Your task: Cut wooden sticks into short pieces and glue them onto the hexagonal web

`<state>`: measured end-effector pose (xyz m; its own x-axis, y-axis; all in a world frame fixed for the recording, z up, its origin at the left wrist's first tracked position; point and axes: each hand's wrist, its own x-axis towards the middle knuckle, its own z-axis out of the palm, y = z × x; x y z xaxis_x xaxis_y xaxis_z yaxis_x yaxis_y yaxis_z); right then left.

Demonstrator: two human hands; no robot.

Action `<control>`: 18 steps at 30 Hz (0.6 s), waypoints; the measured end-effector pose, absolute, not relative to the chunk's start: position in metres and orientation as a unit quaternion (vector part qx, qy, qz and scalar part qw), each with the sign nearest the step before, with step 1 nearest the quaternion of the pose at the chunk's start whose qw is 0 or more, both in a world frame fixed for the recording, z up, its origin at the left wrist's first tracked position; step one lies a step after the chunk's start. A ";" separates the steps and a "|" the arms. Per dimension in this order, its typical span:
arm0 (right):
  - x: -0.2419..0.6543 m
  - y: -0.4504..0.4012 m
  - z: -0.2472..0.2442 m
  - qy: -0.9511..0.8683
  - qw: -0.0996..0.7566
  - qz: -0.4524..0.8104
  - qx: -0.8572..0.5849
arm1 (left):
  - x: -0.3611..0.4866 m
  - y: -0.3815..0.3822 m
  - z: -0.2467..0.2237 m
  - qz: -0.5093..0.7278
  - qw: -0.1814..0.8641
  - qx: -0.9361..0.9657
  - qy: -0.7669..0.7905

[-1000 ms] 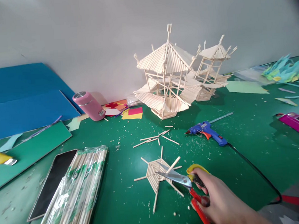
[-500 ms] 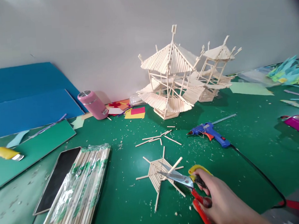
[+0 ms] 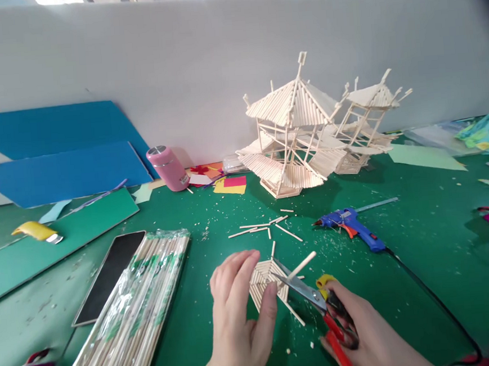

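Note:
My left hand (image 3: 242, 313) reaches in over the left side of a small web-shaped piece of thin wooden sticks (image 3: 258, 280). Its fingers and thumb are apart, with part of the piece showing between them; whether they touch it is hard to tell. In my right hand (image 3: 361, 323) is a pair of scissors (image 3: 310, 295) with red and yellow handles. The blades point left over the web piece, near a thicker stick (image 3: 304, 263) that slants up from its right side.
Loose cut sticks (image 3: 258, 227) lie beyond the piece. A blue glue gun (image 3: 351, 225) rests to the right, its cord trailing forward. Stick pavilion models (image 3: 294, 139) stand behind. On the left are a bag of sticks (image 3: 131, 310), a phone-like black slab (image 3: 108, 278) and a yellow cutter (image 3: 36, 230).
My left hand has come into view and over the web piece. My right hand still holds the scissors beside it. The view has shifted slightly, so the scene sits farther right.

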<state>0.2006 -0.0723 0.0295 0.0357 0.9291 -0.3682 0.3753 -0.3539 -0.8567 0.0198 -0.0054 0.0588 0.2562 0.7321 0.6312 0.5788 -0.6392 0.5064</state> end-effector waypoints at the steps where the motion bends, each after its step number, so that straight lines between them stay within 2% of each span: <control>1: 0.200 -0.074 0.028 -0.484 0.287 0.499 -0.660 | 0.022 -0.003 0.058 0.440 0.100 0.792 0.410; 7: 0.196 -0.075 0.028 -0.486 0.268 0.497 -0.667 | 0.027 -0.010 0.052 0.430 0.193 0.803 0.365; 13: 0.196 -0.072 0.039 -0.511 0.220 0.493 -0.669 | 0.031 -0.011 0.053 0.449 0.221 0.788 0.358; 18: 0.194 -0.075 0.038 -0.508 0.230 0.483 -0.675 | 0.023 -0.004 0.056 0.390 0.386 0.763 0.342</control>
<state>0.1941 -0.0751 0.0379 0.0179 0.9081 -0.4184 0.4644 -0.3782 -0.8008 0.0235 -0.0043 0.0555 0.4609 0.8235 0.3308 0.2211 -0.4676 0.8558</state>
